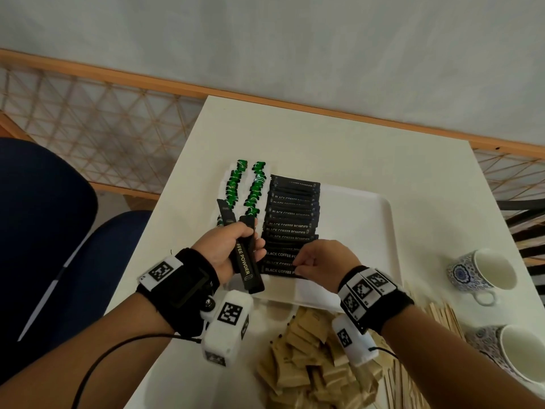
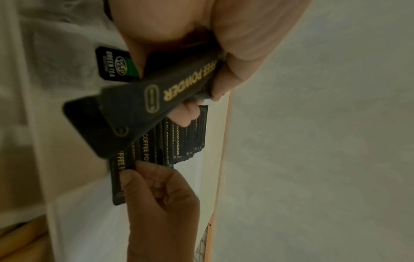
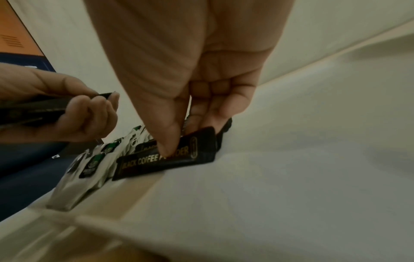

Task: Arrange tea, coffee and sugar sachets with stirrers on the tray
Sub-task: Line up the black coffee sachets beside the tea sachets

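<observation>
A white tray (image 1: 365,231) holds an overlapping column of black coffee sachets (image 1: 292,214) and, along its left side, two rows of green tea bags (image 1: 244,187). My left hand (image 1: 233,252) grips a small bunch of black coffee sachets (image 1: 246,261) above the tray's near left corner; they fan out in the left wrist view (image 2: 139,106). My right hand (image 1: 321,261) pinches the nearest coffee sachet of the column (image 3: 161,163) between thumb and fingers at the tray's near edge. Brown sugar sachets (image 1: 312,358) and wooden stirrers (image 1: 442,317) lie on the table in front of the tray.
Two patterned cups (image 1: 483,276) (image 1: 513,352) stand at the table's right edge. The white table (image 1: 339,143) has bare room behind the tray. A blue chair (image 1: 44,231) is at the left, and a wooden lattice rail (image 1: 103,113) runs behind.
</observation>
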Available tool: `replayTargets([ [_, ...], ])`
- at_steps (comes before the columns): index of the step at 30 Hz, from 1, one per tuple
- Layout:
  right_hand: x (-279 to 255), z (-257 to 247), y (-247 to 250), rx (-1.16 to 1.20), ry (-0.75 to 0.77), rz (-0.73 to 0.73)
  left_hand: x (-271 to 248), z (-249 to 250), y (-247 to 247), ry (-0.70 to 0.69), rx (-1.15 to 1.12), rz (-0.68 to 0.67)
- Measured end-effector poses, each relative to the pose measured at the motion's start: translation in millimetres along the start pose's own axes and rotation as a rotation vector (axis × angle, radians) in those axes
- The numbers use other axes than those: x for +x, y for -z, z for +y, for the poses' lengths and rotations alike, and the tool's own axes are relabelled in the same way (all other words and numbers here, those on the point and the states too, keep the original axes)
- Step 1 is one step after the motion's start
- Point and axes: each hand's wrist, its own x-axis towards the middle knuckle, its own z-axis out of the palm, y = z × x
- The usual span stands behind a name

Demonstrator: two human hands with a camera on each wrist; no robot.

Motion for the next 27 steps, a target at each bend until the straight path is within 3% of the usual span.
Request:
replayTargets([
  [13,4,-1,-3,-0.110,0.037,0.078,-1,-8,2,-0.016,0.104,-0.078],
  [17,-1,-3,1,0.309,0.039,0.210,-3,-9,0,-0.018,0.118,-0.051],
  [20,-6,-14,8,0.560,0.028,0.130,-4,-10,-3,-0.035,0.138,-0.029],
  [22,-8,-20,9,0.578,0.052,0.050,-4,-11,-5,-0.046,0.156,-0.020],
  [27,-7,-26,12,0.507,0.072,0.048,-4,-10,-5,-0.099,0.207,-0.020],
])
